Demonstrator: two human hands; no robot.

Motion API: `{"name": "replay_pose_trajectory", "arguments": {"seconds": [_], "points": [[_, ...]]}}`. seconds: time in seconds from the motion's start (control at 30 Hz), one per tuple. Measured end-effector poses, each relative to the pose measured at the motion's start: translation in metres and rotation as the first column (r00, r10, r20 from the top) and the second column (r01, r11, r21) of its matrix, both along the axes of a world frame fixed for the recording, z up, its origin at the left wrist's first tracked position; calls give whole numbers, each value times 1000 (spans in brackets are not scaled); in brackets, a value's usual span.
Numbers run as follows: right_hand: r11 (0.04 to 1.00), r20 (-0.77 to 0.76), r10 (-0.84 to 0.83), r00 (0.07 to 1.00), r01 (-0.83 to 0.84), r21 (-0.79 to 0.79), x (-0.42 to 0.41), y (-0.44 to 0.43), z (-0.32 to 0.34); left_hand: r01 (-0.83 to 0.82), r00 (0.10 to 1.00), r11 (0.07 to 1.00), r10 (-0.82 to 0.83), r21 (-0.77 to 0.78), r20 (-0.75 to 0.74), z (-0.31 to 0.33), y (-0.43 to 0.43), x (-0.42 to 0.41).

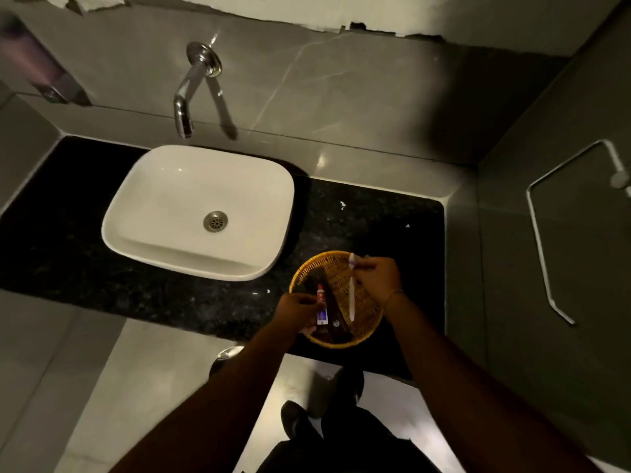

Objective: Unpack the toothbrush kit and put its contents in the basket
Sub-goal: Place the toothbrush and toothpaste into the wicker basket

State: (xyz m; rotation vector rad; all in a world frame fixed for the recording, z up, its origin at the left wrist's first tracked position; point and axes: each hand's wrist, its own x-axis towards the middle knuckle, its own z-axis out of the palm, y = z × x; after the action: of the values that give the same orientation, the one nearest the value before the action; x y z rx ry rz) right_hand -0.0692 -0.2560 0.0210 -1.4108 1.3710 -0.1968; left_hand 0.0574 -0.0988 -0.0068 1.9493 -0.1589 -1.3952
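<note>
over basket [367, 327] at counter edge: right hand [379, 276] pinches toothbrush [352, 291].

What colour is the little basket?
The basket is golden yellow, woven like wicker. The head view shows it best, on the black counter.

One woven basket [336, 298] on the black counter, and over it two hands — left hand [296, 310], right hand [379, 276] — one toothbrush [352, 291], one toothpaste tube [321, 308], one dark packet [336, 314]; left of the basket, one white sink [198, 209].
</note>
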Motion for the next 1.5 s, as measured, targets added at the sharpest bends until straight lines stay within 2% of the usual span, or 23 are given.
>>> {"name": "replay_pose_trajectory", "arguments": {"seconds": [0.13, 0.27, 0.37, 0.5, 0.63, 0.73, 1.0, 1.23, 1.37, 1.5], "points": [[992, -108, 77, 991, -87, -91, 6, 1, -16, 24, 1000, 1000, -23, 15, -19, -2, -27, -6], [979, -205, 150, 967, -173, -103, 12, 2, -34, 9, 1000, 1000, -10, 28, 12, -7, -46, -14], [978, -228, 118, 966, -153, -143, 12, 6, -43, 4, 1000, 999, -5, 48, 26, -14, -47, -18], [983, -163, 43, 986, -71, -168, 8, 12, -48, 1, 998, 998, -5, 63, 68, -23, -50, -24], [946, -316, 164, 935, -240, -219, 5, 15, -50, 16, 994, 999, -19, 33, 112, -28, -58, -30], [928, -383, 222, 896, -316, -200, 3, 14, -55, 24, 992, 999, -27, 24, 123, -30, -63, -35], [907, -319, 241, 917, -329, -261, -12, 23, -62, 108, 963, 991, -124, 79, 240, -36, -65, -40], [906, -351, 254, 901, -349, -240, -25, 24, -67, 162, 904, 979, -197, 123, 380, -37, -67, -47], [890, -386, 279, 879, -388, -241, -25, 23, -69, 182, 898, 977, -211, 110, 387, -37, -69, -51], [869, -421, 318, 850, -439, -229, -29, 23, -69, 187, 861, 972, -231, 141, 454, -34, -71, -54]]}}
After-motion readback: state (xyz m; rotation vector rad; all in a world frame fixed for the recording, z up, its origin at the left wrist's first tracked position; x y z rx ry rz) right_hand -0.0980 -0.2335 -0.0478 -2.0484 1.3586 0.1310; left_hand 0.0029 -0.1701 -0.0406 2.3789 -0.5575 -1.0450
